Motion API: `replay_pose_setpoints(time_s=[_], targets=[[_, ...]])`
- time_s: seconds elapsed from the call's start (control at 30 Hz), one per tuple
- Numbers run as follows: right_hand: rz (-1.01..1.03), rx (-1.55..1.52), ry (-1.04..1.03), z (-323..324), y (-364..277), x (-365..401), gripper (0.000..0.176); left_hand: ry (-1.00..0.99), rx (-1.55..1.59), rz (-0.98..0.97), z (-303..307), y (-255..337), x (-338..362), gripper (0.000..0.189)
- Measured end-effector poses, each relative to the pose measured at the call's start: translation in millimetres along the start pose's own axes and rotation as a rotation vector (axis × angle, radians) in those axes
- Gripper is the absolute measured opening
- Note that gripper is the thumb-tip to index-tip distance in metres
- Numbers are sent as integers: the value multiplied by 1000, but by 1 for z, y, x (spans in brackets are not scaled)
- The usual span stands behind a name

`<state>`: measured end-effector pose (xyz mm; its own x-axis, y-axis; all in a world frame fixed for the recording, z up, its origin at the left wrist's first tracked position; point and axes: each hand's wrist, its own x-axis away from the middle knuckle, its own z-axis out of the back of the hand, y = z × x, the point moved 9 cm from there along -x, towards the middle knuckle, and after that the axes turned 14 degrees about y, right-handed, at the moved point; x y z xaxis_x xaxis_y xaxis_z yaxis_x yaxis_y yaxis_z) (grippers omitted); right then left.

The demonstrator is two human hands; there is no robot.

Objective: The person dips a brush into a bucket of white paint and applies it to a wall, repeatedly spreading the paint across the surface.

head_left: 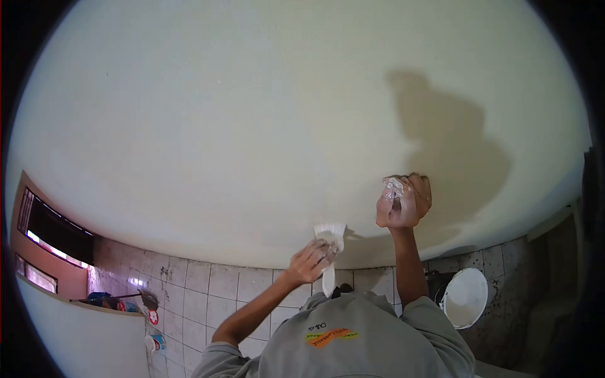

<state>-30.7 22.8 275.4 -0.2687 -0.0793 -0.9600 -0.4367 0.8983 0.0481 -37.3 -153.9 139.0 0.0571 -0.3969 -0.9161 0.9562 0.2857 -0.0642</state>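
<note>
My left hand [309, 261] is closed around a paintbrush [328, 280], its pale handle pointing down and its broad white bristles up against the wall. Paint smears whiten these fingers. Higher and to the right, my right hand [405, 201] is raised close to the wall, fingers curled in. White stuff coats its thumb and fingertips, and I cannot tell what, if anything, sits inside the grip. The pale cream wall [220, 126] fills most of the view, with my shadow [450, 126] falling on it at the right.
A white bucket [465, 299] stands on the tiled floor [195, 290] to the right. Over at the left are a low white partition [82, 334], a small paint-smeared container [155, 343] and a window opening [57, 233]. A dark ledge [548, 283] lies far right.
</note>
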Motion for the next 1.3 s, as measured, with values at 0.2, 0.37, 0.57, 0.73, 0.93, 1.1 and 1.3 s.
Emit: replay_pose_setpoints(time_s=[0.2,0.37,0.57,0.73,0.93,1.1,1.3], targets=[[-6,-10,-27,-1,0,-3,13,83,26,130,38,-33,-81,30],[-352,-256,48,9,14,7,11,58,-392,-319,106,-55,-193,29],[-800,-471,178,30,7,29,12,492,-643,-492,113,-34,-217,16],[-1073,-391,-57,39,-12,68,18,54,-244,-319,31,-31,-74,40],[-1346,-160,-768,68,-55,174,29,-169,55,271,-54,10,98,41],[-1331,-129,-1020,112,-113,225,30,-128,76,420,-27,42,111,44],[-2203,-389,-981,146,-157,289,20,-118,-8,573,3,74,140,47]])
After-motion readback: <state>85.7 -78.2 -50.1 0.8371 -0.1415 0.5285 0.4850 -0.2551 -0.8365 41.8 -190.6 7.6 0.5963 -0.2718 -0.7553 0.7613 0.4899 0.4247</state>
